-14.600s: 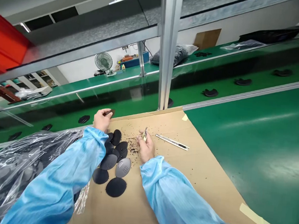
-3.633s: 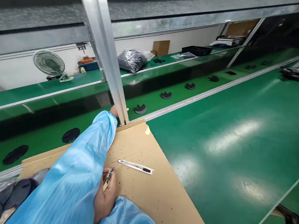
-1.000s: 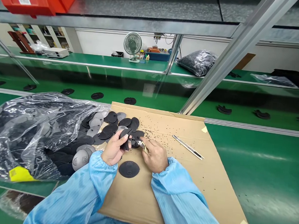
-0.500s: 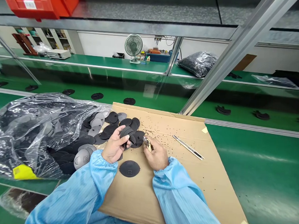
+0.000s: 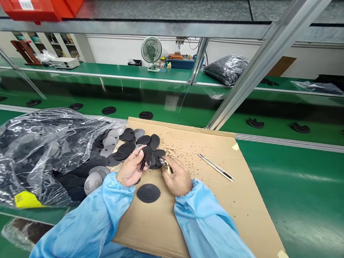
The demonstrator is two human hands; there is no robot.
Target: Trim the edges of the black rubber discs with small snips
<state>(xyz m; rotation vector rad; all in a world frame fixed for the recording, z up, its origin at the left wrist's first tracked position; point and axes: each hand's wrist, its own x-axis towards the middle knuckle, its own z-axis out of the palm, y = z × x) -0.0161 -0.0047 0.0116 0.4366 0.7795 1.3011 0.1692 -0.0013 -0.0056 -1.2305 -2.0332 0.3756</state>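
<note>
My left hand (image 5: 132, 168) is closed on a black oval plastic piece (image 5: 148, 154), held tilted above the cardboard. In my right hand (image 5: 178, 177) is a small pair of cutting pliers (image 5: 166, 165) with pale handles, its metal jaws just right of the held piece. Fingers partly hide both tools and piece. One black oval disc (image 5: 149, 193) lies flat on the cardboard (image 5: 150, 229) in front of my hands. Behind and left of them is a loose pile of black and grey oval discs (image 5: 126, 148).
A clear plastic bag (image 5: 41, 143) full of discs spreads over the left side. Tiny black scraps (image 5: 176, 145) dot the cardboard. A slim white-and-black tool (image 5: 216, 167) lies to the right. A metal post (image 5: 252, 79) rises behind; several black parts (image 5: 109, 110) line the green belt.
The held piece has been turned in my left hand and now shows a different face. The pliers have shifted slightly left. The whole view has moved a little.
</note>
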